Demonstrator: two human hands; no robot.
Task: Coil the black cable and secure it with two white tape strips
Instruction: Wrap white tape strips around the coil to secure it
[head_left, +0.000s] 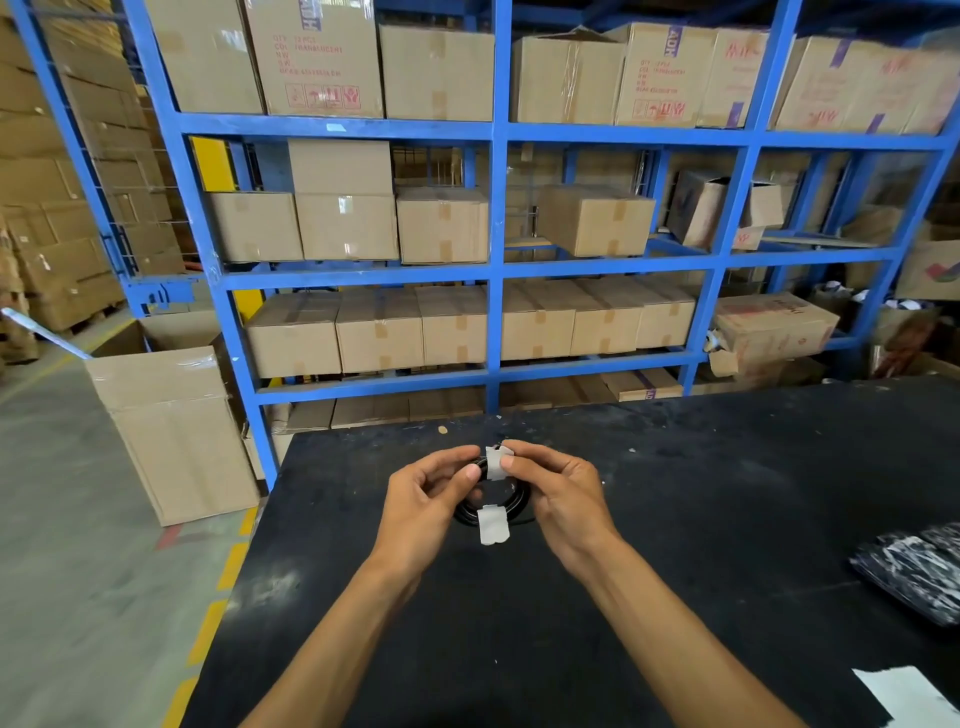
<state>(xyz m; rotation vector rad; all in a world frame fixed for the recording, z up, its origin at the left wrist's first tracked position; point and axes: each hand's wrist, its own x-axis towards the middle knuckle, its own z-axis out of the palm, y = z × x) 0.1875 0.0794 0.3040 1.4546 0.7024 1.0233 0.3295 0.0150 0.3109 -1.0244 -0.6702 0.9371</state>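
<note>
Hands met just above the black desk, both curled around a small coil of black cable. The left hand pinched the coil's far edge with thumb and fingers, and the right hand pressed a white tape strip there. A second white strip wrapped the near side.

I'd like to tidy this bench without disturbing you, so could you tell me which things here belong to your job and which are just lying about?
In use:
- black cable, coiled, held in both hands
- far tape strip, pinched by left hand and right hand
- near tape strip, wrapped round the coil

Lying about:
- dark speckled bundle at the table's right edge
- white sheet at the near right corner
</note>
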